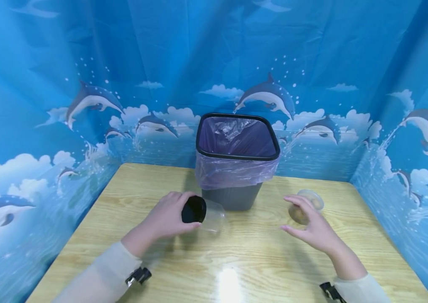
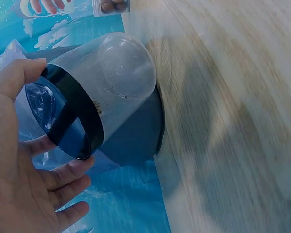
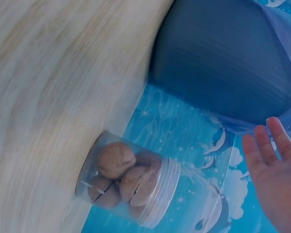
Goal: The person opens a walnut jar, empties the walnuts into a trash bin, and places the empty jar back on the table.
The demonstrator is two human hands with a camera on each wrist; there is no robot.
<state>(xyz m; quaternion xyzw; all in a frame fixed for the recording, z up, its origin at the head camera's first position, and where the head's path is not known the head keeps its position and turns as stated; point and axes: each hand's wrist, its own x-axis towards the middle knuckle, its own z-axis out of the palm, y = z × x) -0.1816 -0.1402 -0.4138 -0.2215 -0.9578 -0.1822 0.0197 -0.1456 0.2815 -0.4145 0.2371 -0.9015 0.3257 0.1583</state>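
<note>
My left hand grips a clear plastic jar by its black-banded end. The jar lies tilted on its side just in front of the trash bin. In the left wrist view, thumb and fingers hold the black band, and a few brown crumbs show inside the clear wall. My right hand is held with thumb and fingers spread, holding nothing. Near it stands another clear jar with several walnuts inside; the right wrist view shows a gap between that hand and jar.
A grey trash bin with a black rim and purple liner bag stands at the table's back middle. Blue dolphin-print curtains surround the wooden table at the back and both sides.
</note>
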